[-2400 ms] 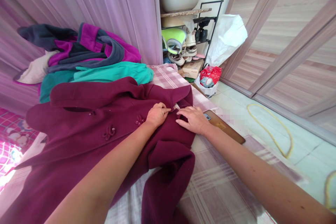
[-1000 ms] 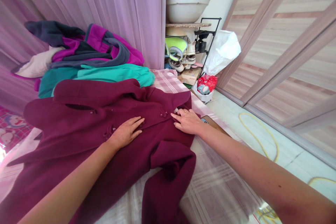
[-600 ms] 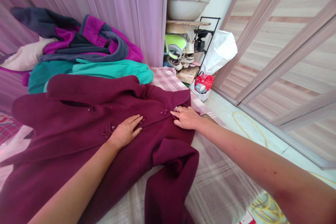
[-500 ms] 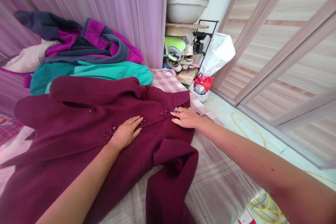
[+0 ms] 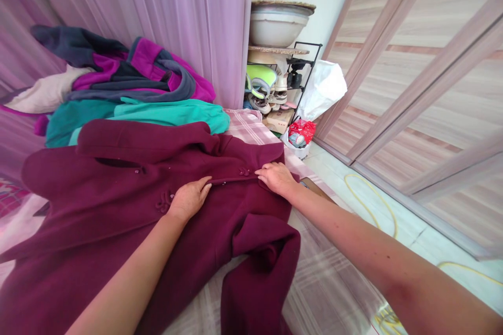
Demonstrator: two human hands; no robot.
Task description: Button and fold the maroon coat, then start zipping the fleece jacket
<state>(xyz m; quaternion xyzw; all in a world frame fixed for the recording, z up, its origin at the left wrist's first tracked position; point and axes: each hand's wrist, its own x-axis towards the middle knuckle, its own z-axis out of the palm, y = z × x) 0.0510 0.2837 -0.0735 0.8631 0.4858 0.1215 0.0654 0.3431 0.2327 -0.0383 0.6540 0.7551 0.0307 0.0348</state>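
A maroon wool coat [image 5: 118,204] lies spread front-up on a plaid bed sheet [image 5: 326,282], one sleeve folded over near me. My left hand [image 5: 189,199] rests at mid-chest, its fingertips curled over the coat's front edge beside a knot button [image 5: 164,200]. My right hand [image 5: 277,178] is near the collar, next to another knot button [image 5: 244,171], fingers bent onto the same edge. Between the two hands the edge runs as a taut, slightly raised line.
Behind the coat lie a teal garment [image 5: 168,112] and a purple and grey fleece [image 5: 141,70] against a lilac curtain. A shoe rack [image 5: 283,84] with a basin [image 5: 277,23] on top, a white bag [image 5: 324,89], a red bag [image 5: 301,131] and a yellow hose [image 5: 373,204] are on the floor at right.
My left hand slid from near the collar down to mid-chest. Both hands went from lying flat on the coat to curling onto its front edge, which now looks pulled tight.
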